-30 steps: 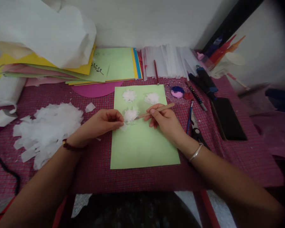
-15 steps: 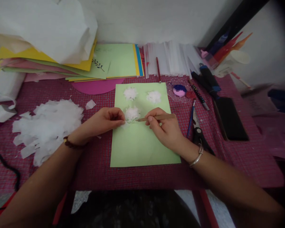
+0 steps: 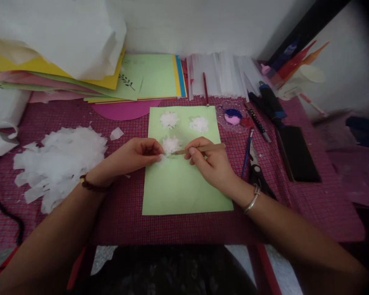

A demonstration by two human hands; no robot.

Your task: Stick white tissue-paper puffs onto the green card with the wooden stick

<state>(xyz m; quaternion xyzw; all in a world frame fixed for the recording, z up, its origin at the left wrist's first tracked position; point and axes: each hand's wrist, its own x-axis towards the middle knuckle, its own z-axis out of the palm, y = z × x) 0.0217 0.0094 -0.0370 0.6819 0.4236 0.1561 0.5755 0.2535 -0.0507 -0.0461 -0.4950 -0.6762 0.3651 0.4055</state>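
Observation:
A light green paper sheet [image 3: 187, 188] lies in front of me with three fluffy white paper tufts on it. My left hand [image 3: 143, 153] is at its left edge, thumb and finger pinching a small white paper piece [image 3: 162, 158]. In my right hand [image 3: 207, 157] is a thin tan stick [image 3: 209, 147], pencil-like, held like a pen. Its pointed end reaches left, close to the pinched piece and just below the lower white tuft [image 3: 171, 144]. Two more tufts, a left one [image 3: 169, 119] and a right one [image 3: 199, 124], sit higher on the sheet.
Left of the sheet spreads a heap of white paper squares [image 3: 61, 159]. On the right are a paint palette [image 3: 233, 116], a blue brush [image 3: 247, 153], scissors [image 3: 258, 176] and a black phone-like slab [image 3: 298, 153]. Coloured papers [image 3: 156, 78] and clear strips [image 3: 221, 76] line the back.
My right hand has shifted slightly left and up, bringing the stick's tip nearer my left fingertips. My left hand stays almost in place, still pinching.

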